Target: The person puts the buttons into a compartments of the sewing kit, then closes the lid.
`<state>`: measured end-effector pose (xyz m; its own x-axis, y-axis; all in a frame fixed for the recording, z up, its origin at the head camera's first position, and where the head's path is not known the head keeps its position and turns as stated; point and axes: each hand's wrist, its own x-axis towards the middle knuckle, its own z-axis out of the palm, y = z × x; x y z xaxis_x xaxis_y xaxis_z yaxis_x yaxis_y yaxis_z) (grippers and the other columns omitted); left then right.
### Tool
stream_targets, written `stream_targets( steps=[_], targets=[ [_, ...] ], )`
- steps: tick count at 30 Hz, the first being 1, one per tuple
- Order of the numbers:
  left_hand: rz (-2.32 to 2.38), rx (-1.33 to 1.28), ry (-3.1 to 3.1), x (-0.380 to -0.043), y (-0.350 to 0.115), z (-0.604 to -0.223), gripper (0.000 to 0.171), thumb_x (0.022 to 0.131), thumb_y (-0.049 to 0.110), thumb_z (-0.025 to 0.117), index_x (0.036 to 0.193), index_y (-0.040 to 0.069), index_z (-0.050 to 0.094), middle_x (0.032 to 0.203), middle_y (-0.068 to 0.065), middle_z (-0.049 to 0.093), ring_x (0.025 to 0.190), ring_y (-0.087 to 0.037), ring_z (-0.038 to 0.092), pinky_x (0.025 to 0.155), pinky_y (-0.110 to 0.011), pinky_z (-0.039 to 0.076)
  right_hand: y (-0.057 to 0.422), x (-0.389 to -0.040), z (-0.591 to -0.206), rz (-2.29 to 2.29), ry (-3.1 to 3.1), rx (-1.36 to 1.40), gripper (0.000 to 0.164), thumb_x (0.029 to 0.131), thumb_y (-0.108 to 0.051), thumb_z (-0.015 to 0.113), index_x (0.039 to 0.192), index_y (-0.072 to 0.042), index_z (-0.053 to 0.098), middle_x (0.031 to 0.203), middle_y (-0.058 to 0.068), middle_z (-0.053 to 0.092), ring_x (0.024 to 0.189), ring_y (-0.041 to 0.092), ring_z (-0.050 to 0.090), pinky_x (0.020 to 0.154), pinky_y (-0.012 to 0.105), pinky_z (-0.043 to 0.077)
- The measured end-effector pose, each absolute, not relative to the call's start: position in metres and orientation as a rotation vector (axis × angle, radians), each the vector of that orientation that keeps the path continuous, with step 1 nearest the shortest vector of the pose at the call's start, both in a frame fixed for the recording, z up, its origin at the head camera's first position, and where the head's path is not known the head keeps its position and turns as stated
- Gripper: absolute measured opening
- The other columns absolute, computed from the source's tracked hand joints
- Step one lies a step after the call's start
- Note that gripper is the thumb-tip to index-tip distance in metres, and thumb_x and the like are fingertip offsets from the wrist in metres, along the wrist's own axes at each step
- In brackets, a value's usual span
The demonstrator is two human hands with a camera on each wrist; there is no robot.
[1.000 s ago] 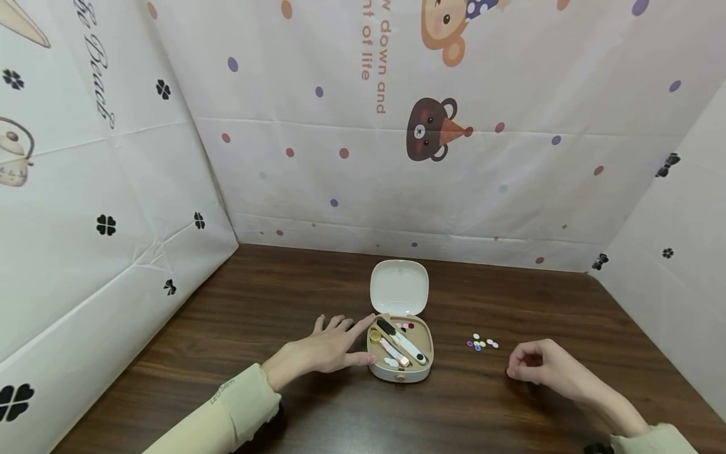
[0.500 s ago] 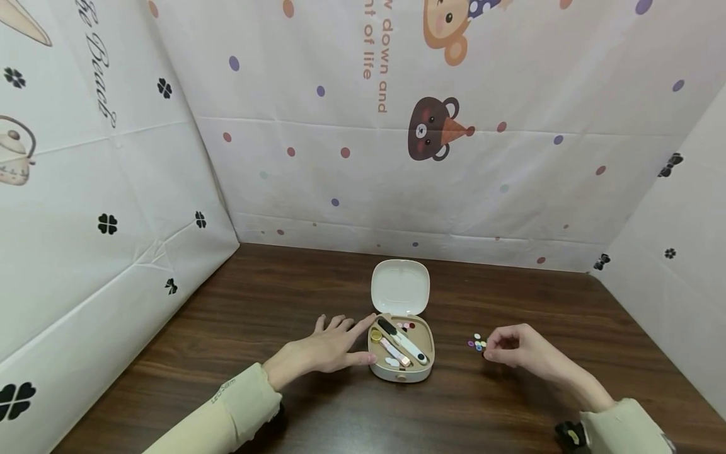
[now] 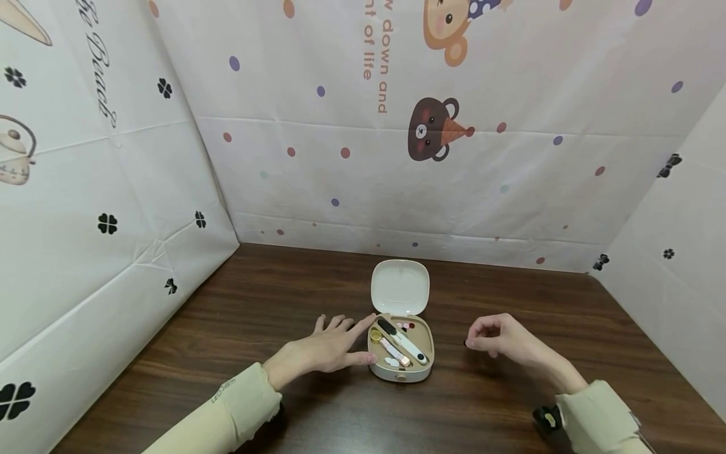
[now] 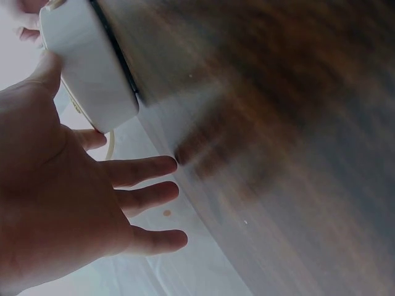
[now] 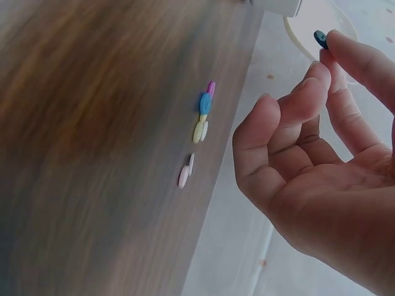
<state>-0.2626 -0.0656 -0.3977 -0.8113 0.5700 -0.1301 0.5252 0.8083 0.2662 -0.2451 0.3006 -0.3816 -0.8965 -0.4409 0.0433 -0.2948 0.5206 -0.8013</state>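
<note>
My right hand (image 3: 505,340) pinches a dark button (image 5: 320,39) between thumb and index finger, raised over the table to the right of a small white sewing box. The box (image 3: 391,374) stands with its lid (image 3: 399,287) up. In its beige tray lie a black-and-white long tool (image 3: 409,347), a pink-and-white strip (image 3: 394,352), a yellow round piece (image 3: 375,335) and several buttons (image 3: 411,326). With fingers spread, my left hand (image 3: 326,348) touches the left side of the box with thumb and index finger. Loose buttons (image 5: 205,103) rest on the table below my right hand.
A dark wood table (image 3: 295,284) carries everything. White printed sheets (image 3: 317,176) rise behind it and along both sides. Those loose buttons are hidden behind my right hand in the head view.
My right hand has moved left with the dark button, passing over the loose buttons towards the box. The left hand and the box have stayed in place.
</note>
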Motion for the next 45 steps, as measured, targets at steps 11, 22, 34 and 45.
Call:
stream_targets(
  steps=[11,22,34,45],
  targets=[
    [0.324,0.857,2.787,-0.263,-0.066,-0.397,0.083,0.089,0.071,0.041,0.156,0.031,0.012,0.148,-0.015,0.043,0.143,-0.038,0.03,0.11,-0.07,0.016,0.281,-0.259,-0.381,-1.311,2.599,-0.626,0.016,0.087,-0.017,0.071,0.087,-0.002,0.067,0.067,-0.007,0.053,0.055,0.004,0.049,0.048,0.028,0.046],
    [0.32,0.857,2.785,-0.263,-0.065,-0.398,0.084,0.089,0.072,0.04,0.156,0.031,0.013,0.147,-0.014,0.044,0.143,-0.038,0.029,0.109,-0.07,0.017,0.26,-0.266,-0.379,-1.314,2.582,-0.622,0.016,0.086,-0.016,0.072,0.088,-0.001,0.068,0.069,-0.004,0.056,0.056,0.005,0.048,0.047,0.027,0.046],
    [0.317,0.847,2.781,-0.264,-0.066,-0.399,0.084,0.088,0.072,0.04,0.156,0.032,0.011,0.148,-0.014,0.042,0.143,-0.037,0.029,0.11,-0.069,0.016,0.233,-0.277,-0.383,-1.305,2.563,-0.596,0.016,0.085,-0.016,0.073,0.087,0.0,0.069,0.069,-0.004,0.057,0.056,0.007,0.048,0.047,0.026,0.044],
    [0.312,0.851,2.788,-0.264,-0.065,-0.4,0.084,0.088,0.073,0.039,0.156,0.033,0.01,0.148,-0.014,0.042,0.144,-0.038,0.028,0.11,-0.069,0.017,0.219,-0.281,-0.387,-1.307,2.594,-0.607,0.014,0.084,-0.012,0.073,0.084,0.0,0.069,0.062,-0.003,0.048,0.052,0.004,0.042,0.046,0.021,0.038]
  ],
)
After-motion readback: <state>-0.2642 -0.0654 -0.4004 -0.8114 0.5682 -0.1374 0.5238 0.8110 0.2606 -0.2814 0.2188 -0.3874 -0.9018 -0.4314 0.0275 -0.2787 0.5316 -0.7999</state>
